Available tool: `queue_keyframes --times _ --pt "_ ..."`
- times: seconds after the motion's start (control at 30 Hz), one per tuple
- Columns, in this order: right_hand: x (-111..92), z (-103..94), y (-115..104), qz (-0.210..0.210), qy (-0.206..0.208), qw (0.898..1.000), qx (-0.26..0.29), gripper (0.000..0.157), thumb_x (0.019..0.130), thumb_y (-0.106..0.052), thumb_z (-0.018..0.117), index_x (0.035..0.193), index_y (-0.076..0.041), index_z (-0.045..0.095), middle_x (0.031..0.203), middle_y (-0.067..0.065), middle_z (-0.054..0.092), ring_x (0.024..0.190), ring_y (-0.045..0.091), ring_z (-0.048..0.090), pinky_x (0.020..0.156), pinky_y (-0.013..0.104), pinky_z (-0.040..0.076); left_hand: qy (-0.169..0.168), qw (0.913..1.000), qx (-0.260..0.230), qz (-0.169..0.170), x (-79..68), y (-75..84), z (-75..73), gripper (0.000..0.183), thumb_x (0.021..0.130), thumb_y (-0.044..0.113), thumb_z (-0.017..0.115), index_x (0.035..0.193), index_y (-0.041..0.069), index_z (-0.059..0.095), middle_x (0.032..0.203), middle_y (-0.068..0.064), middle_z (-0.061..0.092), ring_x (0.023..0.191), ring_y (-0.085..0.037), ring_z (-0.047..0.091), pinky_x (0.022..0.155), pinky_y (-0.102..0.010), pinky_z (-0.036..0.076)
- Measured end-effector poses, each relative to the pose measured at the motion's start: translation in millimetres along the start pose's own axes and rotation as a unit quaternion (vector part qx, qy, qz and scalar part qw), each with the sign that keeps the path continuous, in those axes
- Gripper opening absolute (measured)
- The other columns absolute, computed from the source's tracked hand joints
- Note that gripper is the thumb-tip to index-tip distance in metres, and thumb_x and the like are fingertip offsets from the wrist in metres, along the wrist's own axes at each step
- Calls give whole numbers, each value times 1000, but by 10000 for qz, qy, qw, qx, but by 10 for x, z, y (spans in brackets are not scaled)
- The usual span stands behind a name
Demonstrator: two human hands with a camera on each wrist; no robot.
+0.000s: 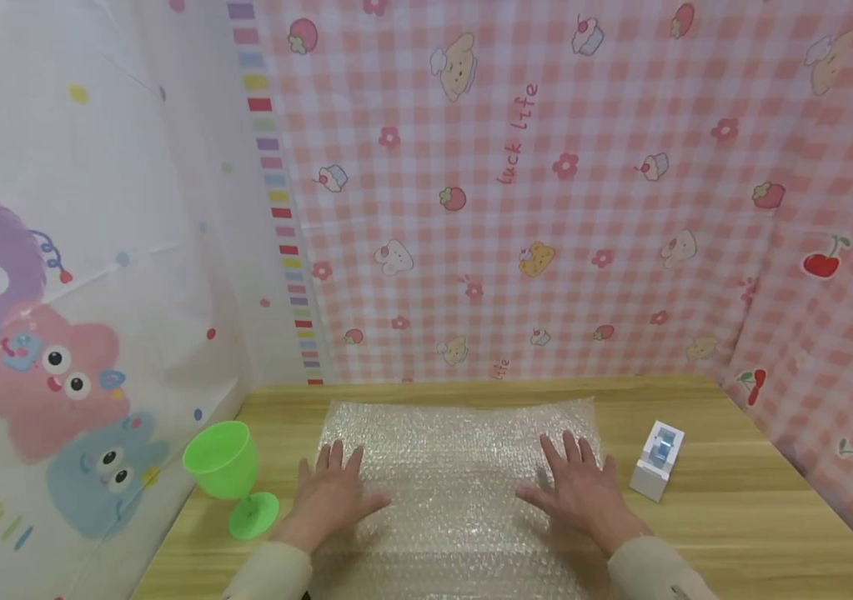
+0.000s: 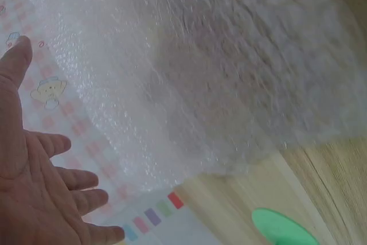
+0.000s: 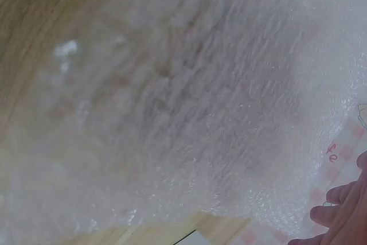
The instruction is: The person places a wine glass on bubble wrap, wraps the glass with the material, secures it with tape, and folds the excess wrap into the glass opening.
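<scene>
A sheet of clear bubble wrap [image 1: 456, 500] lies spread over the middle of the table and runs out of the head view's lower edge. Above its left side is my left hand [image 1: 336, 493], fingers spread and nothing held. My right hand [image 1: 582, 493] is over the right side in the same way, fingers apart. Whether the palms touch the sheet cannot be told. Both wrist views are filled by the bubble wrap [image 2: 149, 67], with the left hand [image 2: 43, 182] at the left edge and part of the right hand [image 3: 344, 213] at the lower right.
A bright green plastic goblet [image 1: 223, 462] stands left of the left hand. Right of the sheet lies a small white box-like object [image 1: 654, 467] with a clear bluish part on top. Printed cloths [image 1: 426, 225] hang behind and beside the wooden table [image 1: 756, 517].
</scene>
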State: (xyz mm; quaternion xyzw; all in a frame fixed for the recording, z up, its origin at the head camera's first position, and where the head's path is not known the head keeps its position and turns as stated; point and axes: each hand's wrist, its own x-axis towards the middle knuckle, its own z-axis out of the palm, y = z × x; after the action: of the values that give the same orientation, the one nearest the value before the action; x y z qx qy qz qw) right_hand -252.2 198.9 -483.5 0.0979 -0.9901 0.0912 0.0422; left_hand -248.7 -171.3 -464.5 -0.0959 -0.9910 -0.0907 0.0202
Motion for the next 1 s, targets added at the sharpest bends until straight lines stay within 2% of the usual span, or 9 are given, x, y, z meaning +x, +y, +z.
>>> queue_keyframes --times 0.5,0.67,0.8,1.0 --pt "13 -15 -39 -55 -58 10000 -5 99 83 -76 54 151 -5 37 149 33 35 133 55 35 99 80 22 -305 9987 -308 -264 -220 -205 -97 83 87 54 67 145 -2 44 147 -39 32 135 -57 29 108 -74 17" --pt "8 -33 -27 -16 -146 9999 48 99 83 -76 55 151 -5 38 148 33 37 133 55 36 100 79 23 -341 9979 -464 -286 -260 -290 -113 80 89 53 65 144 -2 45 147 -38 32 134 -58 31 106 -72 24" --pt "11 -48 -23 71 -437 9989 123 97 83 -75 56 148 -5 42 146 32 40 132 54 38 101 77 25 -340 9968 -638 -334 -302 -348 -123 77 90 51 66 141 -3 48 146 -37 35 133 -56 33 105 -69 30" --pt "-7 -58 -23 91 -748 9971 93 90 78 -68 68 138 -3 54 137 31 49 124 53 46 94 72 39 -170 9968 -742 -233 -390 -417 -126 70 89 47 69 136 -3 54 137 -35 47 125 -54 44 100 -67 38"
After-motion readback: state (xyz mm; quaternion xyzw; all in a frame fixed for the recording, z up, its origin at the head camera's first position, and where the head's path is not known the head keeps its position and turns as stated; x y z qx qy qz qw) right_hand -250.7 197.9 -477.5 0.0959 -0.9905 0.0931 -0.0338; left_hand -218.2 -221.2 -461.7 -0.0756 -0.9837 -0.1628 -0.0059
